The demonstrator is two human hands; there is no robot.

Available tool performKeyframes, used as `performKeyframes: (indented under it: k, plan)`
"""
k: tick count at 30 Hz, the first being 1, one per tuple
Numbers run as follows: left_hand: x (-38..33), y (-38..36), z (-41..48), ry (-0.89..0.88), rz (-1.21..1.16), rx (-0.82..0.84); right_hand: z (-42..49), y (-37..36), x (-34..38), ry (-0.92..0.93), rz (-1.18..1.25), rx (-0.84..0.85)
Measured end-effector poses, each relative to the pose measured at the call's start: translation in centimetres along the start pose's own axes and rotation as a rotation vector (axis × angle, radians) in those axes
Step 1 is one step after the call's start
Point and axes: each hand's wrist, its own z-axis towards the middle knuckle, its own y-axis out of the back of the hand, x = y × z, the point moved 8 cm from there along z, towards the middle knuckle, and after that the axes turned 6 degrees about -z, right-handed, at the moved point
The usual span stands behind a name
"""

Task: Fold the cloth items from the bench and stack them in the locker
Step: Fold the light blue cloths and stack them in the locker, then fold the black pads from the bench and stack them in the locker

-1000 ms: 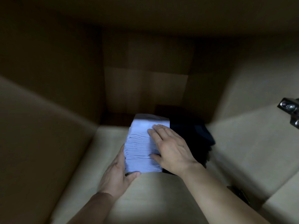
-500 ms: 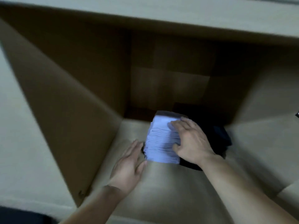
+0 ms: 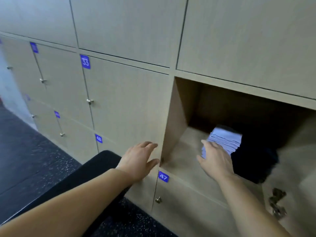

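Observation:
A folded light-blue cloth (image 3: 224,141) lies inside the open locker (image 3: 181,117), on top of a dark folded cloth (image 3: 253,161). My right hand (image 3: 215,159) is in the locker opening with relaxed fingers at the near edge of the blue cloth, holding nothing. My left hand (image 3: 139,159) is outside the locker, fingers spread, in front of the closed door left of the opening; I cannot tell whether it touches it. Part of the blue cloth's near end is hidden behind my right hand.
The locker's open door (image 3: 289,190), with its latch hardware, swings out at the lower right. A black padded bench (image 3: 95,170) runs below my left forearm. Closed numbered lockers (image 3: 126,103) fill the wall to the left and above. Dark speckled floor (image 3: 25,161) lies at left.
My view has pulled back out of the locker. My left hand left the cloth and came out to the left of the opening. My right hand slid back to the cloth's near edge.

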Motion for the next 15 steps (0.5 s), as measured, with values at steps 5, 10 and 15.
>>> performKeyframes:
  k: [5,10,15]
  plan:
    - [5.5,6.2,-9.3,0.137,0.026,-0.055,-6.8,1.2,9.9,0.138,0.104,-0.027]
    - [11.4,10.9,-18.3,0.289,0.036,-0.123,-12.8,0.6,19.0,0.270,0.210,0.004]
    - [17.5,15.1,-26.7,0.446,0.044,-0.199,-17.8,-0.8,26.7,0.412,0.245,0.058]
